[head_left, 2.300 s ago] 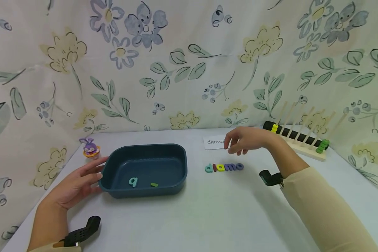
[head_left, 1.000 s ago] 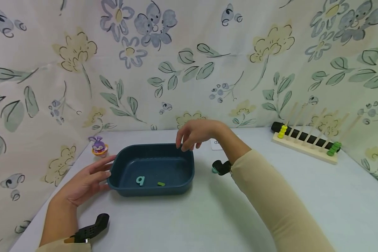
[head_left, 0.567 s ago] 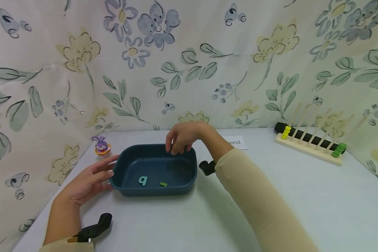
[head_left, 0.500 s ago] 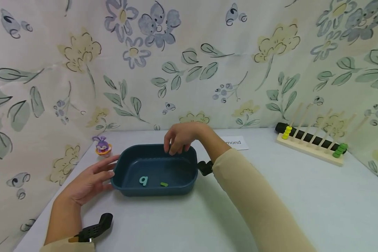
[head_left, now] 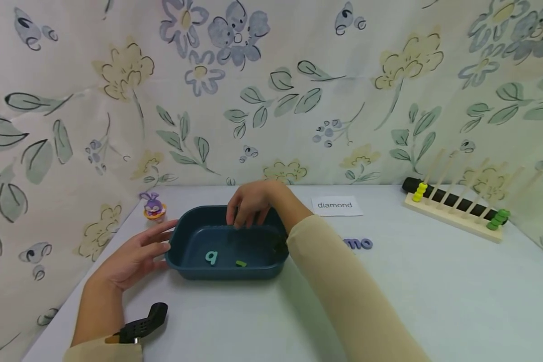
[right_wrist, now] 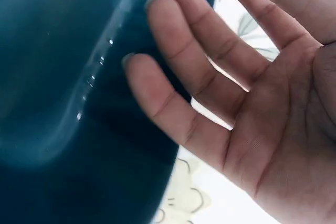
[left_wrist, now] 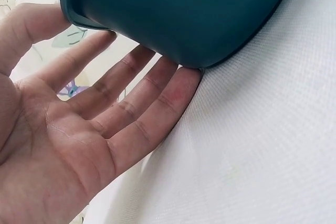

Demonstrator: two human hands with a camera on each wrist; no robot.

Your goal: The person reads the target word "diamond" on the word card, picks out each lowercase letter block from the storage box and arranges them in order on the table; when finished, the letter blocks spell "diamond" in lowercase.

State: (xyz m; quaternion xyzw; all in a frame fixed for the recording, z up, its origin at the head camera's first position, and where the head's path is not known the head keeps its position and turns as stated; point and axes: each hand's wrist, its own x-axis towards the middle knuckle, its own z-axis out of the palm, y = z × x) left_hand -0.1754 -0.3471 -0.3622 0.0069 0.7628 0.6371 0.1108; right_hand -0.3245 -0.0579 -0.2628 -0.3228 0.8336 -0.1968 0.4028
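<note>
Head: one purple m and one o show set out at 3 o'clock of one tray; one teal letter and one green piece inside appear unplaced. Left wrist: my extended left fingers touch the tray's 9 o'clock wall, gripping nothing. Right wrist: my loosely bent right fingers hold nothing visible.

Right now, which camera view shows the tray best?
The head view: nearly the whole tray shows, partly hidden by the right hand and arm. The left wrist view shows only part of its rim and outside, by the left hand; the right wrist view, part of its inside.
</note>
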